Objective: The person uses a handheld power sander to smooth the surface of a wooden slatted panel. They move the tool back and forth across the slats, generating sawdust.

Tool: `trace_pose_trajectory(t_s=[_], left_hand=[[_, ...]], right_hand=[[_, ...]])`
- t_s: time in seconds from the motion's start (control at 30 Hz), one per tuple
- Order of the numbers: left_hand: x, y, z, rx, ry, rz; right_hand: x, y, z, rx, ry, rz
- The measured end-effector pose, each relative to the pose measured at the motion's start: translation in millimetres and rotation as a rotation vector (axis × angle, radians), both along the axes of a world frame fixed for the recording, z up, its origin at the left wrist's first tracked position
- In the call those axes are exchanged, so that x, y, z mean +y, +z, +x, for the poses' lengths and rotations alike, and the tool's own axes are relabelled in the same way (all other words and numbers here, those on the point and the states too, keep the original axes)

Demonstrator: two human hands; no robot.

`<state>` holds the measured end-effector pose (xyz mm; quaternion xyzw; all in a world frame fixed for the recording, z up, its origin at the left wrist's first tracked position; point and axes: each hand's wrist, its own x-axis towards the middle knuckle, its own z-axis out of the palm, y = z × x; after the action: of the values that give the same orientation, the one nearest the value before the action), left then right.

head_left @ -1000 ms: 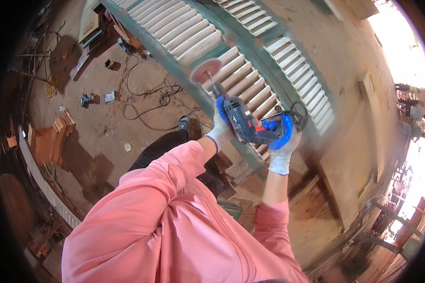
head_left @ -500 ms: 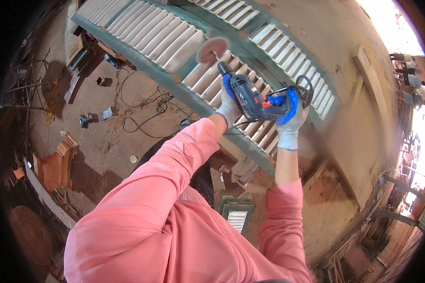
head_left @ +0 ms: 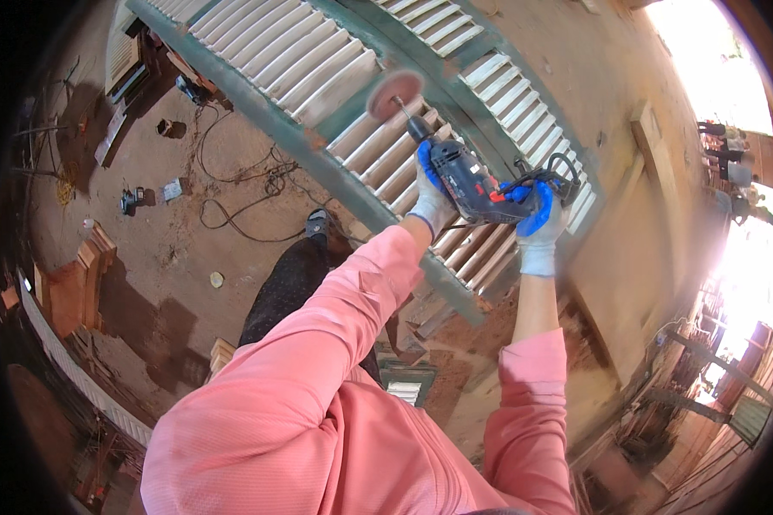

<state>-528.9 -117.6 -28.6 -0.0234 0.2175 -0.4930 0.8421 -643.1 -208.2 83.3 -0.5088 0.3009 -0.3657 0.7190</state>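
A single head-worn fisheye view looks steeply down from above the person's pink sleeves (head_left: 318, 378), close over both gloved hands at the frame's upper middle. It faces a slatted green shutter (head_left: 318, 77) and the dirt floor (head_left: 189, 232); straight edges bow toward the dark rim.

The drill (head_left: 468, 182) is above the louvred shutter (head_left: 335, 94), its sanding disc (head_left: 396, 90) on the slats. Cables (head_left: 240, 184) lie on the floor (head_left: 146, 249) to the left, beside a stack of wood (head_left: 82, 275).
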Motion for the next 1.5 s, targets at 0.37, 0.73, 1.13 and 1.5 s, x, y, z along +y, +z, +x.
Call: trace_pose_trajectory(t_s=[0.37, 0.73, 1.13, 1.5], left_hand=[[-7.8, -24.1, -0.4, 0.002, 0.115, -0.057], [7.3, -12.0, -11.8, -0.01, 0.08, -0.116], [28.8, -11.6, -22.5, 0.014, 0.11, 0.04], [58.2, -13.7, -35.7, 0.047, 0.176, 0.023]], right_hand=[[10.0, 0.5, 15.2, 0.015, -0.035, -0.123], [20.1, -4.3, -1.4, -0.01, -0.004, -0.217], [32.8, 10.6, -4.7, 0.06, 0.217, -0.26], [63.7, 25.0, -0.9, 0.096, 0.15, -0.106]])
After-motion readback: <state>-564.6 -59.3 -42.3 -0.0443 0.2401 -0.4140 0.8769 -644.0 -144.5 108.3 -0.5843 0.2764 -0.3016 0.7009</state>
